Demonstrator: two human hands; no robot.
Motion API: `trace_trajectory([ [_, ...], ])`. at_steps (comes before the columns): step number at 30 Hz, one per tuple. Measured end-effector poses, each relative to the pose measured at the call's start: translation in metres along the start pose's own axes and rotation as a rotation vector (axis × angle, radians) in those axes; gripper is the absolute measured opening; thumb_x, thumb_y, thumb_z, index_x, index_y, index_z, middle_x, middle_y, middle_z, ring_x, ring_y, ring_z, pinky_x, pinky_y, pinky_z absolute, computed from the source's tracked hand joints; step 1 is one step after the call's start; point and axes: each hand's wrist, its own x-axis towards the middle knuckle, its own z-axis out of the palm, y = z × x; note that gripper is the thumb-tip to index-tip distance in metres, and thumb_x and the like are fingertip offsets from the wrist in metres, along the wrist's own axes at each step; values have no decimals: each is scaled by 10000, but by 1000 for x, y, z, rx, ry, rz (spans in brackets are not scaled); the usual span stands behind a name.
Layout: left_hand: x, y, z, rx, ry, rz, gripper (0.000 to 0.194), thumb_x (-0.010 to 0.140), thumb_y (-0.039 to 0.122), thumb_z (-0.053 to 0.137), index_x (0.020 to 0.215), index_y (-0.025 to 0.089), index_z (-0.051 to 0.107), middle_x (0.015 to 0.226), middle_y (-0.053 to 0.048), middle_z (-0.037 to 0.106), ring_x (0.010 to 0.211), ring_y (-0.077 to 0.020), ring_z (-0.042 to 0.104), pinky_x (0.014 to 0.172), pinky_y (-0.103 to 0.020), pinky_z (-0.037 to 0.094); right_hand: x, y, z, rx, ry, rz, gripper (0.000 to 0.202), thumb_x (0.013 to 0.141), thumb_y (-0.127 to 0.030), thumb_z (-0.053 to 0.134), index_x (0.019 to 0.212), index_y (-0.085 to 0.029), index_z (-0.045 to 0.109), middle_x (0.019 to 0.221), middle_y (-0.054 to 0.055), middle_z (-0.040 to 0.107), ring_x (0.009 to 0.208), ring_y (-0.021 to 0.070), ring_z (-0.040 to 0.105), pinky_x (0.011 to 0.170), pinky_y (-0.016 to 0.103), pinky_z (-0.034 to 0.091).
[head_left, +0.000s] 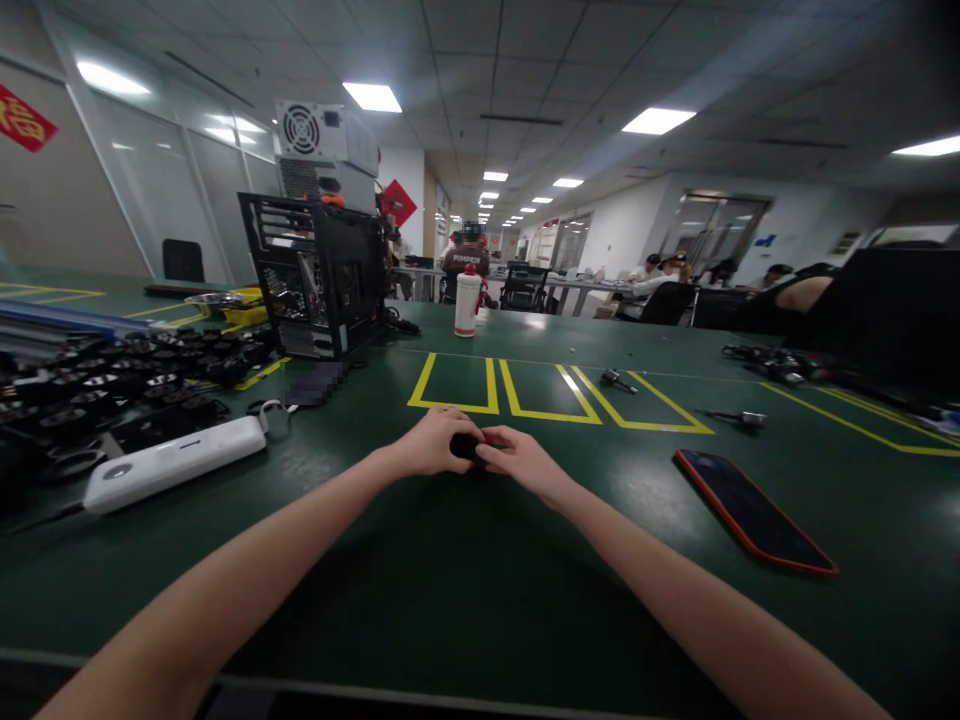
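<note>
Just above the green table point(450, 600), in front of the yellow tape boxes, my left hand point(435, 440) curls its fingers around a small black part point(465, 446). My right hand point(517, 460) closes on the same part from the other side, thumb and fingertips against it. Most of the part is hidden by the fingers, so its kind cannot be made out. To the right, two small black and metal parts lie on the table, one metal-ended part point(619, 380) within a tape box and another part point(739, 418) beyond it.
A red-edged phone point(754, 515) lies to the right. At left are a white handheld device point(176, 465), a heap of black parts point(120, 385) and an open computer case point(322, 275). A white bottle point(466, 305) stands at the back. Several people sit farther off.
</note>
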Motion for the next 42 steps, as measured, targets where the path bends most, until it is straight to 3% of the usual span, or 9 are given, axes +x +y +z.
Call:
trace_trajectory([
  [4, 13, -3, 17, -67, 76, -5, 409, 631, 260, 631, 1032, 248, 548, 1032, -22, 576, 1003, -234, 491, 892, -420, 323, 16, 20, -8, 165, 77, 13, 376, 681, -276, 622, 1025, -147, 541, 991, 79, 593, 877, 169, 580, 828, 363, 464],
  [10, 7, -15, 34, -337, 197, -175, 750, 582, 309, 699, 1241, 234, 349, 1175, -89, 490, 1016, -241, 496, 845, -419, 404, 14, 22, -8, 316, 111, 93, 360, 682, -254, 626, 1016, -136, 563, 1035, 91, 573, 910, 168, 569, 871, 361, 444],
  [17, 0, -31, 49, -727, 154, -252, 607, 619, 187, 679, 1176, 194, 438, 1176, -93, 505, 996, -193, 535, 867, -387, 423, 17, 29, 0, 344, 169, 59, 264, 710, -205, 584, 969, -157, 582, 960, 58, 591, 864, 138, 572, 860, 351, 453],
  [19, 0, -34, 50, -686, 164, -277, 570, 608, 210, 691, 1136, 176, 478, 1126, -92, 536, 968, -198, 546, 851, -386, 432, 15, 26, 0, 338, 176, 64, 266, 705, -189, 587, 969, -157, 578, 958, 58, 587, 867, 136, 571, 862, 347, 451],
  [23, -2, -35, 47, -379, 169, -270, 519, 614, 323, 683, 1094, 207, 527, 1002, -61, 585, 909, -224, 549, 812, -414, 429, 11, 22, 0, 330, 178, 68, 257, 711, -166, 574, 968, -156, 566, 957, 60, 587, 886, 140, 571, 864, 340, 446],
  [28, -3, -26, 45, -300, 140, -245, 548, 703, 281, 601, 1215, 261, 406, 1012, -37, 577, 743, -171, 565, 677, -333, 461, 11, 24, 1, 245, 178, 2, 278, 712, -181, 563, 987, -152, 535, 964, 61, 595, 902, 151, 569, 861, 358, 435],
  [31, 0, -18, 44, -286, 209, -184, 620, 677, 302, 629, 1237, 235, 371, 1075, -65, 524, 822, -181, 547, 715, -334, 458, 14, 26, -1, 171, 214, -142, 285, 696, -173, 569, 978, -156, 531, 1010, 53, 585, 953, 148, 551, 897, 334, 410],
  [35, 2, -12, 44, -232, 236, -152, 869, 559, 431, 700, 1290, 243, 269, 1102, -83, 449, 897, -219, 517, 756, -378, 453, 19, 30, -4, 97, 231, -254, 338, 693, -163, 559, 1028, -172, 511, 1075, 53, 563, 1017, 142, 523, 942, 317, 372],
  [42, -1, -8, 44, -148, 286, -100, 640, 651, 284, 645, 1222, 275, 356, 1097, -52, 434, 1009, -219, 473, 856, -376, 417, 12, 34, -1, 42, 170, -256, 354, 686, -144, 553, 1036, -176, 507, 1072, 47, 557, 1019, 158, 518, 898, 321, 412],
])
